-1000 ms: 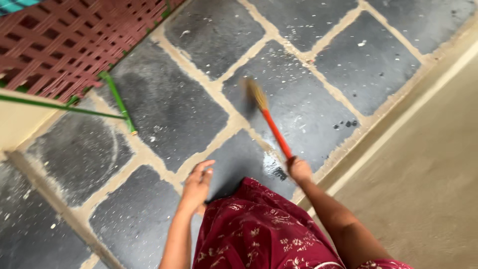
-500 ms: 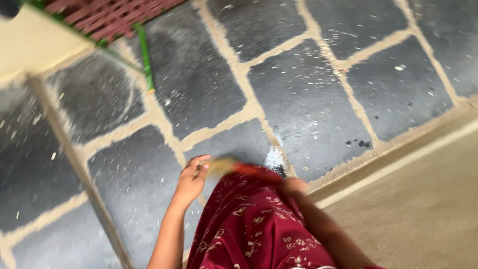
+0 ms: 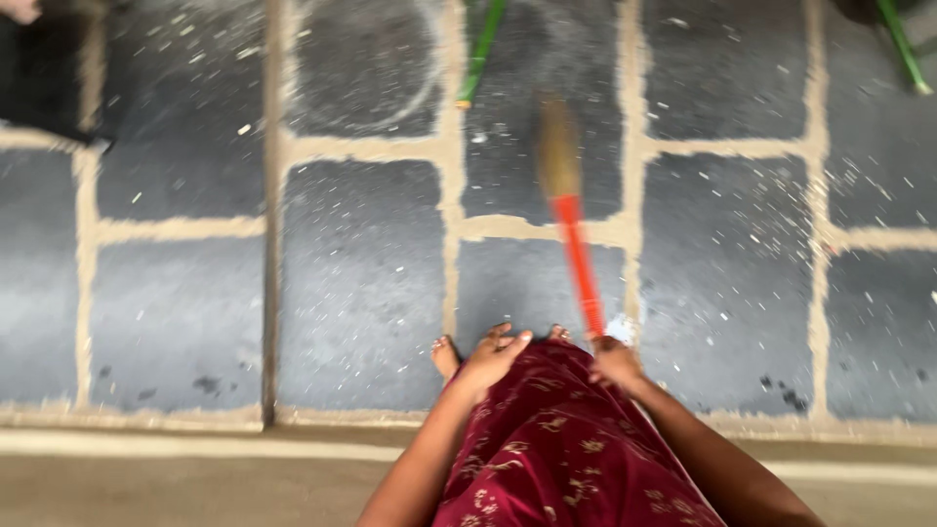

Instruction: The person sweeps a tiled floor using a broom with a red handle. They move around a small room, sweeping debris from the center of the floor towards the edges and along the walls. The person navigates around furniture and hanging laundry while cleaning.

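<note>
While the floor (image 3: 361,283) is looked down on from above, a short broom (image 3: 571,220) with a red-orange handle and a straw-coloured head is held in the right hand (image 3: 615,363), the grip being closed around the handle's lower end. The broom is stretched out away from the body, its blurred bristles lying over a dark slab near the floor's far edge, beside a pale joint line. The left hand (image 3: 493,359) is kept empty, its fingers loosely spread and resting against the dark red patterned skirt (image 3: 561,454), just above bare toes (image 3: 446,353) that are seen at the hem. Pale specks and grit are scattered over most of the dark slabs, thickest toward the floor's far-right corner, so the sweeping is judged to be far from finished; no gathered pile can be made out. A thin green stick (image 3: 481,51) is seen lying at the far edge, and another green stick (image 3: 903,47) at the far-right corner. A plain concrete strip (image 3: 176,483) is laid along the near edge.
</note>
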